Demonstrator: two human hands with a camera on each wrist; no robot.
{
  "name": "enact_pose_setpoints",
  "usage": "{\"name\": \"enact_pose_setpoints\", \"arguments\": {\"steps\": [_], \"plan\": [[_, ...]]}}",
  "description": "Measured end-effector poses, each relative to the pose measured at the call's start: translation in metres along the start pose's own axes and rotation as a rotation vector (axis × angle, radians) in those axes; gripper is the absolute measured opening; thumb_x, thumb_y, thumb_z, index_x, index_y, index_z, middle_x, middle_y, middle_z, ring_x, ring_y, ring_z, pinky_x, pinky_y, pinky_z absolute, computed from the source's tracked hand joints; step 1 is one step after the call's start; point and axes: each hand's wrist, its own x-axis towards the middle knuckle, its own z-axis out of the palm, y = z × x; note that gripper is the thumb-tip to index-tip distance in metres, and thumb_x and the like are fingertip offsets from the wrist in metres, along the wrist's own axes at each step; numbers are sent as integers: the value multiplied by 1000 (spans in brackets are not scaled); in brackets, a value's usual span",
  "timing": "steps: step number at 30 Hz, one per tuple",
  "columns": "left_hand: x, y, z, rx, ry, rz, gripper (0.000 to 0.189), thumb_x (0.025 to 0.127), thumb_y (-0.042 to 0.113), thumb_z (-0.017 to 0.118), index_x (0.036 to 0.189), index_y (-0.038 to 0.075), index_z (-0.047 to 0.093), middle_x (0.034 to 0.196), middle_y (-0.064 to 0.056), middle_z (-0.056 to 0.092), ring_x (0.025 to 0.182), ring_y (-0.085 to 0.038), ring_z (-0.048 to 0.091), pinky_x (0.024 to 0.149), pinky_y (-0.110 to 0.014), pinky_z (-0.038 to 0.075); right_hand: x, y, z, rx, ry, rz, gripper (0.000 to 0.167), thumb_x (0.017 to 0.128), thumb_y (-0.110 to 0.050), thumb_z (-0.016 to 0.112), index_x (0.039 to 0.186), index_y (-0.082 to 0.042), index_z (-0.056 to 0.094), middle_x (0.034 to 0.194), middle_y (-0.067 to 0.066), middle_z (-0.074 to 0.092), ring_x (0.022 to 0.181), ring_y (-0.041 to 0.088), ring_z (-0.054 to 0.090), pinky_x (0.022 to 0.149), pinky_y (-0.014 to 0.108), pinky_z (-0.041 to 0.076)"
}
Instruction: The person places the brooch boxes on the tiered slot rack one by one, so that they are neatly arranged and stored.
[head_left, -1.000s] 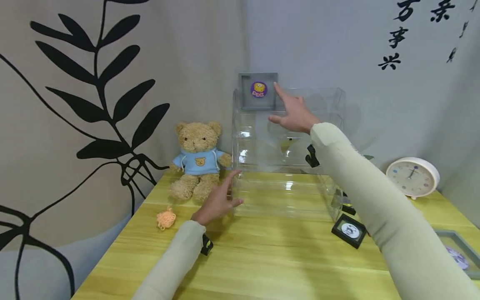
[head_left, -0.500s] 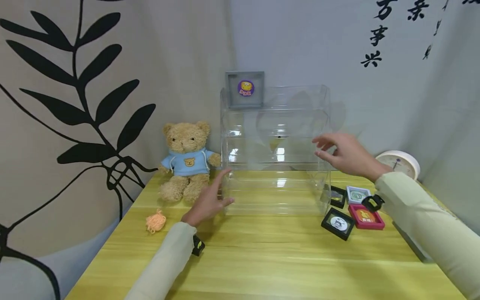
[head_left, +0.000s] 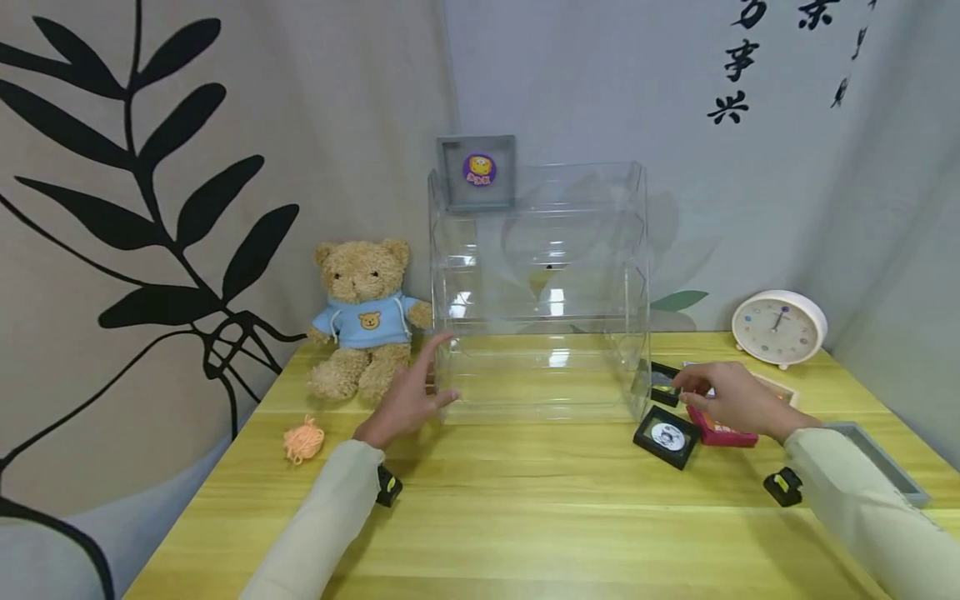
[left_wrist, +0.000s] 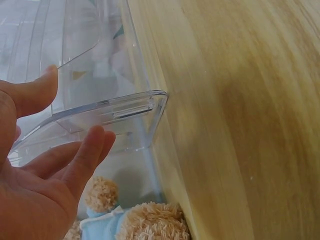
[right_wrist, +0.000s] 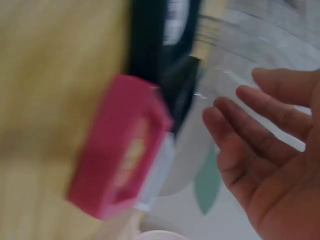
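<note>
A clear plastic tiered display rack (head_left: 540, 292) stands on the wooden table. My left hand (head_left: 405, 407) is at its lower left edge; in the left wrist view, the thumb and loosely extended fingers lie on either side of the clear rim (left_wrist: 110, 103), without a visible pinch. A grey square frame with a purple round badge (head_left: 478, 171) stands on the rack's top tier, at the left. My right hand (head_left: 738, 402) hovers over a red square frame (head_left: 723, 435), fingers slightly bent and holding nothing. Beside it lie a black frame with a white badge (head_left: 666, 437) and another black frame (head_left: 663, 385).
Left of the rack sits a teddy bear (head_left: 365, 321) in a blue hoodie, with an orange yarn ball (head_left: 303, 440) in front. A white round clock (head_left: 780, 327) stands at the back right. A larger grey frame (head_left: 888, 467) lies partly behind my right sleeve.
My right hand has left the grey frame on the top tier and moved down and right to the frames on the table. My left hand has stayed at the rack's edge.
</note>
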Motion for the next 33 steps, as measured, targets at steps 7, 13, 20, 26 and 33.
{"name": "enact_pose_setpoints", "arguments": {"steps": [7, 13, 20, 26, 33], "plan": [[0, -1, 1, -3, 2, -15, 93, 89, 20, 78, 153, 52, 19, 151, -26, 48, 128, -47, 57, 98, -64, 52, -1, 11, 25, -42, -72, 24, 8, 88, -8, 73, 95, -5, 74, 80, -3, 70, 72, 6, 59, 62, 25, 51], [1, -2, 1, -8, 2, -7, 93, 88, 20, 78, 153, 53, 19, 152, -26, 46, 127, -47, 57, 97, -63, 53, 0, 12, 33, -38, -128, 55, 6, 88, -9, 72, 91, -5, 75, 79, -2, 71, 69, 6, 57, 60, 25, 49], [1, 0, 0, 6, 15, -10, 94, 88, 21, 78, 153, 53, 19, 150, -26, 49, 127, -46, 58, 97, -64, 53, 0, 9, 36, -55, -102, 39, 4, 88, -8, 72, 86, -7, 75, 76, -3, 70, 65, 4, 55, 59, 25, 48], [1, 0, 1, -3, 9, -3, 93, 89, 20, 78, 153, 52, 19, 149, -26, 50, 126, -46, 59, 95, -61, 55, -1, 7, 39, -108, -21, 3, 7, 85, -6, 73, 79, -10, 72, 71, -5, 64, 65, 7, 49, 58, 26, 42], [-1, -2, 1, -13, 8, -11, 93, 89, 19, 77, 153, 53, 19, 149, -26, 50, 126, -45, 59, 96, -60, 55, -2, 2, 36, -158, 99, -21, 4, 84, -6, 73, 84, -9, 70, 78, 0, 66, 78, 19, 54, 72, 40, 46]]}}
